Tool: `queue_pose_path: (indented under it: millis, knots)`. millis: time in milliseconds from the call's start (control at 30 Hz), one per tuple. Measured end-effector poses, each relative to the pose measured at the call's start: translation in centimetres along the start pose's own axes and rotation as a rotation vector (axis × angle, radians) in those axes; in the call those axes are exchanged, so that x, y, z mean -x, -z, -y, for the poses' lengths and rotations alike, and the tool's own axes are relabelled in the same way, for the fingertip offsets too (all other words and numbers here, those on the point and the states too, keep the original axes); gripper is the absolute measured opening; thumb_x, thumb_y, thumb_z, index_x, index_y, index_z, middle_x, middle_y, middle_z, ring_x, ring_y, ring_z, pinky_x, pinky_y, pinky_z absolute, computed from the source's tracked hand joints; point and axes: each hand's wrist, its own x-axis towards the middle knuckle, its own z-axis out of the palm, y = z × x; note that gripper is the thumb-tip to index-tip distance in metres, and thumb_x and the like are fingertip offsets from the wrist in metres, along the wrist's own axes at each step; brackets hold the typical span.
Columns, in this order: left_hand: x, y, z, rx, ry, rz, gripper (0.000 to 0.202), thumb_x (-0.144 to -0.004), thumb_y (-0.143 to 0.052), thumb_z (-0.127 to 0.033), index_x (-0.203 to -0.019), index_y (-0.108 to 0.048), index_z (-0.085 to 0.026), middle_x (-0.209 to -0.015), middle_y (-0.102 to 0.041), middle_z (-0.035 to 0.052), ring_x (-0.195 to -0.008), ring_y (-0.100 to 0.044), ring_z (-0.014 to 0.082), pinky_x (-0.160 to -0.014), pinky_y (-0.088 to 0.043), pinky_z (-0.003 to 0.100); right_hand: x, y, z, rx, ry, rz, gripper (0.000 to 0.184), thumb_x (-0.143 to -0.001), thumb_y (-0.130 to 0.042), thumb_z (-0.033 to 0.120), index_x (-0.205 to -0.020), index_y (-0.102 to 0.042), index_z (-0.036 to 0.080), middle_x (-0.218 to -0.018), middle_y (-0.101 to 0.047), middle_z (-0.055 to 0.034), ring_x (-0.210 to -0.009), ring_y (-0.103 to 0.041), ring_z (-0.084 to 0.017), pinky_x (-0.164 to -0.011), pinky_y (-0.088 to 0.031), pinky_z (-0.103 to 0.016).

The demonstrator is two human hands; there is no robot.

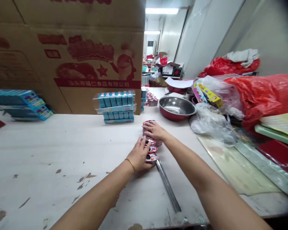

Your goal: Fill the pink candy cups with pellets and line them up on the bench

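The person's left hand point(139, 155) and right hand point(155, 131) are both on a row of small round cups point(150, 140), which sits on a white, chipped surface point(50, 150). The cups are red and white and lean against one another on their edges, running away from the person. From here they look sealed, though the hands hide much of the row and I can't be sure what is inside.

The fingers of both hands are spread and curved over the cups, with no pinch on any single one. The left hand covers the near part of the row from the side, a gold bangle point(131, 164) on its wrist. The right hand lies across the far end.

Just right of the row's near end lies a long metal strip point(168, 186). Beyond the row and to the right sits a steel bowl point(176, 108) with a red outside, its bare metal inside showing. Straight beyond the row stands a stack of blue boxes point(116, 107), partly wrapped in clear plastic, with more blue boxes point(21, 103) well to the left. Further off, past the stack, is a small cluster of similar cups point(152, 101). A large cardboard carton point(86, 54) stands behind the stack, and a red plastic bag point(261, 99) is heaped well right of the row.
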Motion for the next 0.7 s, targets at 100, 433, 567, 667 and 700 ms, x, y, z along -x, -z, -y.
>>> queue_pose_path:
  millis: [100, 433, 567, 667, 700]
  knots:
    - [-3.1, -2.4, -2.2, -0.220, 0.049, 0.069, 0.092, -0.056, -0.066, -0.049, -0.130, -0.034, -0.006, -0.141, -0.018, 0.0250, -0.130, -0.007, 0.0423, -0.104, -0.016, 0.054, 3.5, -0.6, -5.0, 0.061, 0.079, -0.054, 0.031, -0.090, -0.034, 0.032, -0.107, -0.059, 0.024, -0.131, -0.045, -0.0027, -0.125, -0.029, -0.023, -0.102, -0.016, -0.047]
    - [-8.1, -10.5, -9.7, -0.253, 0.071, 0.112, 0.104, -0.052, -0.069, -0.049, -0.135, -0.023, -0.008, -0.143, -0.010, 0.0251, -0.132, -0.004, 0.0391, -0.105, -0.017, 0.052, 7.7, 0.4, -8.1, -0.051, -0.154, -0.023, 0.043, -0.090, -0.031, 0.038, -0.126, -0.045, 0.020, -0.134, -0.040, -0.0075, -0.124, -0.031, -0.022, -0.105, -0.018, -0.045]
    - [-8.4, -10.5, -10.7, -0.247, 0.159, 0.122, 0.114, -0.049, -0.070, -0.054, -0.138, -0.015, -0.010, -0.145, -0.004, 0.0234, -0.132, 0.002, 0.0394, -0.101, -0.010, 0.062, 8.2, 1.9, -8.2, -0.262, -0.415, -0.050, 0.051, -0.088, -0.029, 0.049, -0.131, -0.037, 0.024, -0.140, -0.030, -0.0046, -0.130, -0.016, -0.030, -0.102, -0.014, -0.057]
    - [-7.6, -8.4, -10.8, -0.155, 0.220, 0.133, 0.126, -0.046, -0.064, -0.068, -0.139, -0.001, -0.011, -0.145, 0.004, 0.0199, -0.131, 0.009, 0.0409, -0.096, -0.004, 0.070, 12.2, 2.8, -7.7, -0.476, -0.598, -0.411, 0.057, -0.087, -0.022, 0.055, -0.132, -0.035, 0.024, -0.142, -0.027, -0.0027, -0.132, -0.014, -0.024, -0.106, -0.010, -0.050]
    - [-6.9, -7.4, -10.6, -0.104, 0.247, 0.123, 0.121, -0.052, -0.059, -0.070, -0.139, 0.001, -0.011, -0.146, 0.004, 0.0186, -0.131, 0.008, 0.0392, -0.097, -0.005, 0.068, 14.0, 2.7, -7.1, -0.549, -0.652, -0.539, 0.058, -0.087, -0.020, 0.056, -0.132, -0.036, 0.023, -0.141, -0.030, -0.0032, -0.131, -0.019, -0.021, -0.108, -0.012, -0.046]
